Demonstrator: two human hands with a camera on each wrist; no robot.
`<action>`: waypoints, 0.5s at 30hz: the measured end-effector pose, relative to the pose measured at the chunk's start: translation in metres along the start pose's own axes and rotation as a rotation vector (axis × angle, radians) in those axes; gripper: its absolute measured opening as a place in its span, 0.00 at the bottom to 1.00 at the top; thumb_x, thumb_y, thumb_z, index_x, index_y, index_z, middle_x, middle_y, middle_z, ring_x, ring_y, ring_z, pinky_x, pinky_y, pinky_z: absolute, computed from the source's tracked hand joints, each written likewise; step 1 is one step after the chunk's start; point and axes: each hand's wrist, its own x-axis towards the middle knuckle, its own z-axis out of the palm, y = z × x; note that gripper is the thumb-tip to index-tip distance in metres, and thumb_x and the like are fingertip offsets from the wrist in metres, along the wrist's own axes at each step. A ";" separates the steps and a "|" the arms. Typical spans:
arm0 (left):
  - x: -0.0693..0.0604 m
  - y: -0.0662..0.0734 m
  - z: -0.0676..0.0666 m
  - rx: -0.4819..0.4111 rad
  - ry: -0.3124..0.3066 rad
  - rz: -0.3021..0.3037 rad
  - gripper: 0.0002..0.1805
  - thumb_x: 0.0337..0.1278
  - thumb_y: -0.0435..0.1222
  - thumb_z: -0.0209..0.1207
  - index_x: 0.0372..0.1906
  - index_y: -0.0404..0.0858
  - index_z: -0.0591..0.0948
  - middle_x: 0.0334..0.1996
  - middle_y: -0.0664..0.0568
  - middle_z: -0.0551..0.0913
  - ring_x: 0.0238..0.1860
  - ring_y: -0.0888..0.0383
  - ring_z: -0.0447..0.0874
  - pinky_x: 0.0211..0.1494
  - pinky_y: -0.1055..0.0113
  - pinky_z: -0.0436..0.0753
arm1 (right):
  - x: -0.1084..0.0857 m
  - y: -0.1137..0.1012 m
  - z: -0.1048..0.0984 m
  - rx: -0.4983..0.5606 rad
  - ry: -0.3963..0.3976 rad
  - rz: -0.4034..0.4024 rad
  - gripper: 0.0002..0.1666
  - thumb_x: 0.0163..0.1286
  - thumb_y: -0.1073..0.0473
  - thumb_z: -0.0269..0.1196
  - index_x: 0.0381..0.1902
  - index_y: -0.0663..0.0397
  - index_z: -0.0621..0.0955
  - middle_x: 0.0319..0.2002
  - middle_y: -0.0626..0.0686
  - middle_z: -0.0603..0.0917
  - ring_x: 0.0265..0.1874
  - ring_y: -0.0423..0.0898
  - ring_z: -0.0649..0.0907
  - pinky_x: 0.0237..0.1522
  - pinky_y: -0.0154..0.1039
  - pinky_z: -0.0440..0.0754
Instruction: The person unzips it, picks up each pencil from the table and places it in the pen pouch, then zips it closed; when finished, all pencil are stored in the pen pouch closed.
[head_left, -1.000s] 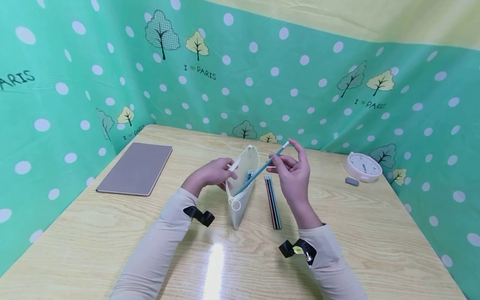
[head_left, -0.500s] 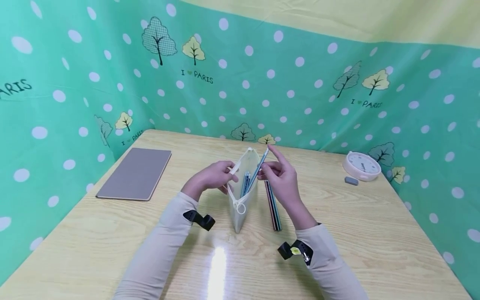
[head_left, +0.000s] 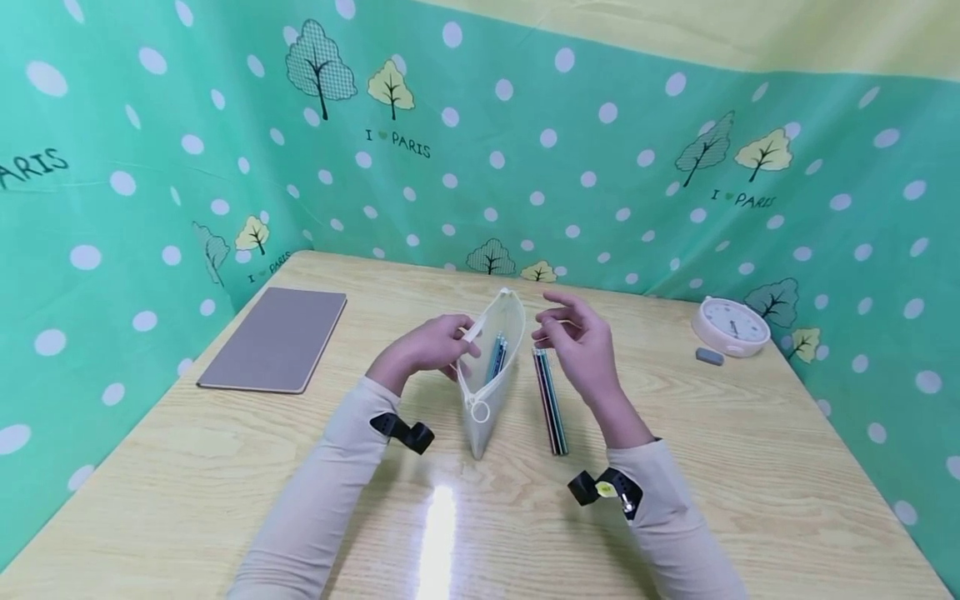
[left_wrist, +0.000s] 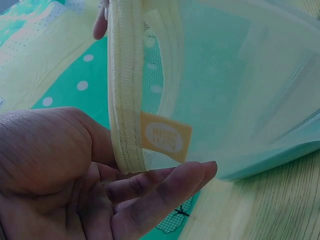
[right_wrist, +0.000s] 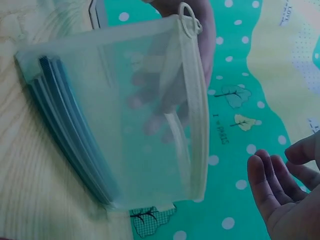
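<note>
A pale, see-through mesh zipper pouch (head_left: 480,429) stands upright on the table with its mouth open. My left hand (head_left: 423,346) pinches the left side of its zippered rim; in the left wrist view the fingers (left_wrist: 165,195) lie by an orange label (left_wrist: 172,145). Several blue pencils (head_left: 497,357) lean inside the pouch, and the right wrist view shows them through the mesh (right_wrist: 70,130). To the right of the pouch, my right hand (head_left: 587,346) hovers with loosely bent fingers and holds nothing. Below it, several dark and blue pencils (head_left: 551,404) lie side by side on the table.
A grey notebook (head_left: 273,340) lies at the left. Toward the back right stand a round pink-rimmed clock (head_left: 731,327) and a small grey eraser (head_left: 708,357). A green dotted curtain (head_left: 420,200) surrounds the wooden table's (head_left: 150,492) far sides.
The blue pencil in my right hand went down into the pouch and was let go. The right hand then drew back to the right. My left hand keeps hold of the rim.
</note>
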 end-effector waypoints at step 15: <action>0.001 -0.001 0.000 -0.004 0.006 -0.017 0.19 0.77 0.27 0.45 0.66 0.25 0.68 0.53 0.31 0.82 0.36 0.48 0.89 0.41 0.58 0.92 | 0.014 0.011 -0.046 -0.306 -0.105 0.218 0.20 0.75 0.64 0.59 0.60 0.68 0.80 0.41 0.65 0.87 0.26 0.46 0.87 0.31 0.36 0.91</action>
